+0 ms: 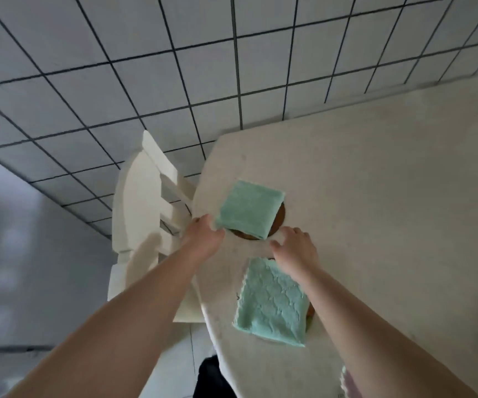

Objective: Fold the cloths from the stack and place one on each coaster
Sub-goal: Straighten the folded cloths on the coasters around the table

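Far cloth (249,209): folded green square lying over a brown coaster (280,218), which peeks out at the cloth's 3 and 6 o'clock edges; close to the tabletop (375,196) rim.
Left hand (203,235): pinched on the far cloth's corner at about 8 o'clock.
Right hand (295,249): fingers spread and loose, holding nothing, just off the far cloth's 5 o'clock corner.
Near cloth (272,301): folded, at 6 o'clock from the far one, on a second coaster (310,311) (only a sliver shows, at its 3 o'clock side).
Risk, drag: if the left hand pulls away without letting go cleanly, the corner could lift and the fold open.
Risk, offset: the far cloth sits off-centre toward 10 o'clock; a further nudge that way could leave it barely on the coaster.
Risk, forearm: the right arm crosses the near cloth and could brush it askew.
Chair (143,196): beside the rim, where a slipped cloth would likely land.
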